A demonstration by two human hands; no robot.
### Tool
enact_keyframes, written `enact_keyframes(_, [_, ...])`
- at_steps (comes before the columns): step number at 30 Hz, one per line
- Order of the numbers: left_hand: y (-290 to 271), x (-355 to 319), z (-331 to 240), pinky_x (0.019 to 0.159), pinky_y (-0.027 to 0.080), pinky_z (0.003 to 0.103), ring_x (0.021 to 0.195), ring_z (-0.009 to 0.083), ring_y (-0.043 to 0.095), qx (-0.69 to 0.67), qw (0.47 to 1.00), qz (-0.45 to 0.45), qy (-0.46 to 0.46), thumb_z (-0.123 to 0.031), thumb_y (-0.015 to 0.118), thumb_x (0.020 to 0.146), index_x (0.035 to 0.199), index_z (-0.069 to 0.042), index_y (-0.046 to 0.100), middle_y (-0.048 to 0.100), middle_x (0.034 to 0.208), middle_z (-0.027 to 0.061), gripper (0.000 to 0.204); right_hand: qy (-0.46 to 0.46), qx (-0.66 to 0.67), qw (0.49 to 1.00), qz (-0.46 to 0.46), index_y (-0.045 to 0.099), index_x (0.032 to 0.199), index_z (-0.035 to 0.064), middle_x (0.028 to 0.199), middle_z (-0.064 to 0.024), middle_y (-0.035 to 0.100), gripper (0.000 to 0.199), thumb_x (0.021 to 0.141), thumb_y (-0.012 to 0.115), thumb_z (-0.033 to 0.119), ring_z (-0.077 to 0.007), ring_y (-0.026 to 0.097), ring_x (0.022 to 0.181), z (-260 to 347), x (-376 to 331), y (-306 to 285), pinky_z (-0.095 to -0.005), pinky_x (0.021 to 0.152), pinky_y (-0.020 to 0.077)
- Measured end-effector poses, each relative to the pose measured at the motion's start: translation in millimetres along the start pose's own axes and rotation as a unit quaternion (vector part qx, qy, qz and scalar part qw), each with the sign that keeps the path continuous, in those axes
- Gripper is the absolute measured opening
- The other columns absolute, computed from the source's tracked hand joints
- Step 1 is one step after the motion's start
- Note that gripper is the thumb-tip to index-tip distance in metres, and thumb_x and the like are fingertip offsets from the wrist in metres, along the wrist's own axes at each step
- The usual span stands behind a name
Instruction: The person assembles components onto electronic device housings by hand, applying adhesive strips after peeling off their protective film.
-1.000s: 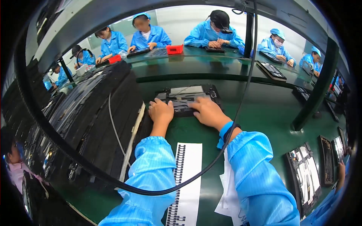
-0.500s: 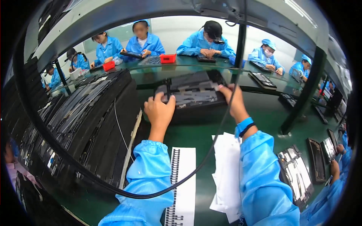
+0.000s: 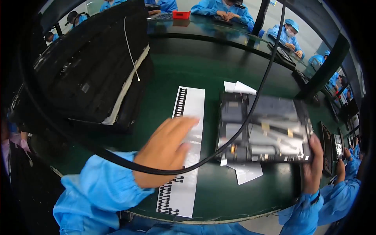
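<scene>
Head view: opened device (image 3: 263, 129) is gripped at its right edge by right hand (image 3: 313, 164); left hand (image 3: 166, 150), fingers spread, is laid flat on sticker sheet (image 3: 184, 150) on green table (image 3: 176, 66).

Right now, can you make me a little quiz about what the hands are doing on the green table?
1. True or false: the left hand lies over the long white sheet.
2. Which hand grips the opened flat device? A left, B right.
3. Fill in: white paper sticks out from under the ____.

Key: 1 true. 2 B, the right hand at its right edge. 3 device.
</scene>
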State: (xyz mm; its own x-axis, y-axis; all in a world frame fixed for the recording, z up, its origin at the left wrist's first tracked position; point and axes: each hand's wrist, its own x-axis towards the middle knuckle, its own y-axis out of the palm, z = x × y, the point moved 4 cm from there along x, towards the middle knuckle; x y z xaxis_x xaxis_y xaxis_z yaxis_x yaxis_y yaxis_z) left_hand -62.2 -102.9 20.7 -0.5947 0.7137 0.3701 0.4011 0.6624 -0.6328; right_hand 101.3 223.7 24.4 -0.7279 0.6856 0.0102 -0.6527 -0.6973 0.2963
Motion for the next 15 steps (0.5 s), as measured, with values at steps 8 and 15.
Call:
enact_keyframes(8, [8, -45, 3, 0.088, 0.037, 0.042, 0.108, 0.0336, 0.044, 0.199, 0.967, 0.14, 0.079, -0.003, 0.061, 0.067, 0.107, -0.002, 0.056, 0.048, 0.115, 0.0183, 0.041, -0.03, -0.358, 0.93, -0.073, 0.051, 0.103, -0.001, 0.098, -0.0069, 0.055, 0.024, 0.082, 0.054, 0.01, -0.0145, 0.05, 0.092, -23, -52, -30, -0.0234, 0.081, 0.0362])
enact_keyframes(15, [0, -31, 13, 0.086, 0.036, 0.042, 0.107, 0.0334, 0.045, 0.155, 0.967, 0.157, 0.126, -0.01, 0.065, 0.066, 0.108, -0.005, 0.056, 0.051, 0.11, 0.0192, 0.043, -0.282, -0.557, 0.769, 0.137, 0.056, 0.078, -0.0007, 0.089, -0.0166, 0.053, 0.017, 0.061, 0.059, -0.002, -0.0282, 0.051, 0.087, -18, -104, 131, -0.0372, 0.076, 0.0398])
